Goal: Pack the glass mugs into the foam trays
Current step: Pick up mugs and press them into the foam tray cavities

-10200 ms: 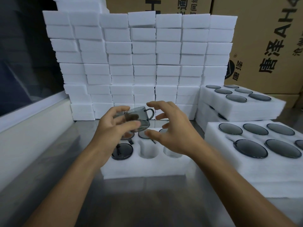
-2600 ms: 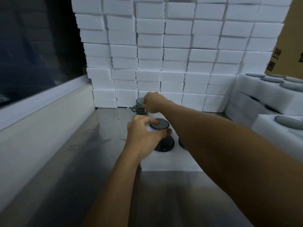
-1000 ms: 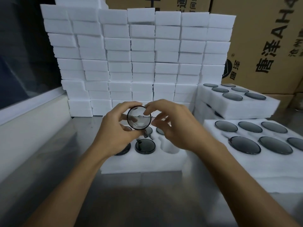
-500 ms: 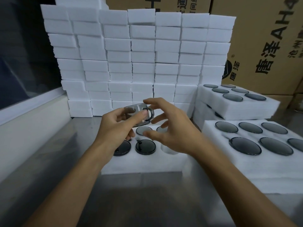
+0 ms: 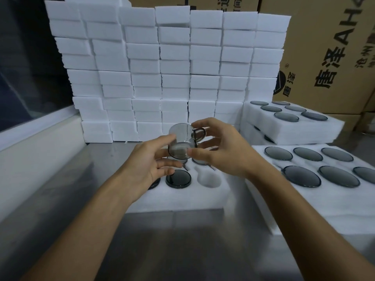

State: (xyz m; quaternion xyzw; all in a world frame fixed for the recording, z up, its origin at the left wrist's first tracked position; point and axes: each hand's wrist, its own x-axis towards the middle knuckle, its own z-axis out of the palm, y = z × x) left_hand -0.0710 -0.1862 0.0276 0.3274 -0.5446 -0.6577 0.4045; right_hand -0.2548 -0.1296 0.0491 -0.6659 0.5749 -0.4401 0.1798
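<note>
A smoky grey glass mug [image 5: 181,141] is held tilted in the air above the white foam tray [image 5: 182,196], its handle pointing right. My left hand [image 5: 151,166] grips its left side with thumb and fingers. My right hand [image 5: 220,151] pinches its lower rim and touches near the handle. In the tray, a mug [image 5: 178,178] sits upside down in the front middle pocket, and another is partly hidden under my left hand. The front right pocket [image 5: 208,180] is open and white inside. The back pockets are mostly hidden by my hands.
A tall wall of white foam blocks [image 5: 172,74] stands behind the tray. To the right are filled foam trays [image 5: 316,191] with upside-down mugs, one stack [image 5: 292,122] further back. Cardboard boxes [image 5: 324,49] stand behind. A white ledge [image 5: 38,142] runs along the left of the steel table [image 5: 176,244].
Both hands have turned the mug over from rim-toward-me to a tilted, side-on pose, and the right hand now pinches its lower rim. The tray has not moved.
</note>
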